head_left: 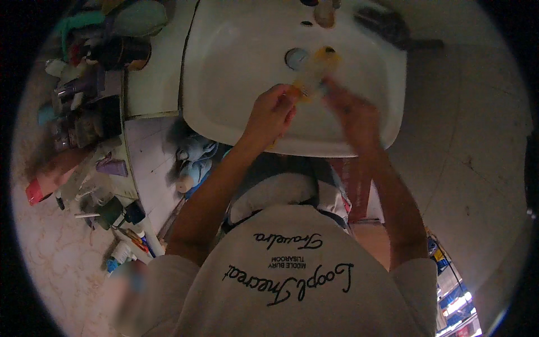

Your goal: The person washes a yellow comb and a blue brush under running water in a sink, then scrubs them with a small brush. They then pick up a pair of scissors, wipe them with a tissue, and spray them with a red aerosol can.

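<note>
Over the white washbasin (236, 73), my left hand (271, 112) is closed round a yellow, partly see-through object (303, 91). Its kind is hard to tell; the yellow reaches up to a rounded, blurred part with a dark spot, close to the drain stopper (296, 58). My right hand (356, 112) is smeared by motion beside it, to the right. Its fingers look pinched together near the yellow object, with a small dark tip at their end. What they hold cannot be made out.
A tap (324, 14) rises at the basin's far edge. A dark handled object (387, 28) lies on its far right corner. Bottles, a dark cup (132, 53) and other toiletries crowd the left ledge. Bluish items (196, 160) are below the basin's left front.
</note>
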The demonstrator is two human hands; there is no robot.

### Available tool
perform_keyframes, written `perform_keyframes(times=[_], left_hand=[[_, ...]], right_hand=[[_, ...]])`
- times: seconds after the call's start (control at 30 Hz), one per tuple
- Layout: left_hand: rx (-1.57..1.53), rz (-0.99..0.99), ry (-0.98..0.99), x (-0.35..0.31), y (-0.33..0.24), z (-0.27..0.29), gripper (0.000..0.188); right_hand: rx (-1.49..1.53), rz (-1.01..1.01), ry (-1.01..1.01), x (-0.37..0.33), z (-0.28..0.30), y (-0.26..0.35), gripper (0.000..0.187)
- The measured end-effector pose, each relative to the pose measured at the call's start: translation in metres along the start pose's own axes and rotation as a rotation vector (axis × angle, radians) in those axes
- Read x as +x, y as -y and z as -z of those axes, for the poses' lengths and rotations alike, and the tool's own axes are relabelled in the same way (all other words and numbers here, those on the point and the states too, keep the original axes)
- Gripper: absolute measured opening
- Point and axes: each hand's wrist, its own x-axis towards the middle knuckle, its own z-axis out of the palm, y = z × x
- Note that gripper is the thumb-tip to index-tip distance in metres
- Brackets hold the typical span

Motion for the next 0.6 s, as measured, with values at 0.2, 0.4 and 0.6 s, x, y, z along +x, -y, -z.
perform_keyframes(times=[0.2, 0.4, 0.6], left_hand=[[0.086, 0.055, 0.022, -0.001, -0.009, 0.004, 0.018], [-0.076, -0.010, -0.014, -0.006, -0.007, -0.004, 0.018], [-0.001, -0.099, -0.021, -0.007, -0.008, -0.005, 0.017]], right_hand=[[0.177, -0.073, -0.060, 0.004, 0.004, -0.009, 0.035], [0.132, -0.142, -0.041, 0.006, -0.002, -0.028, 0.040], [0.074, -0.105, 0.037, -0.003, 0.008, 0.007, 0.038]])
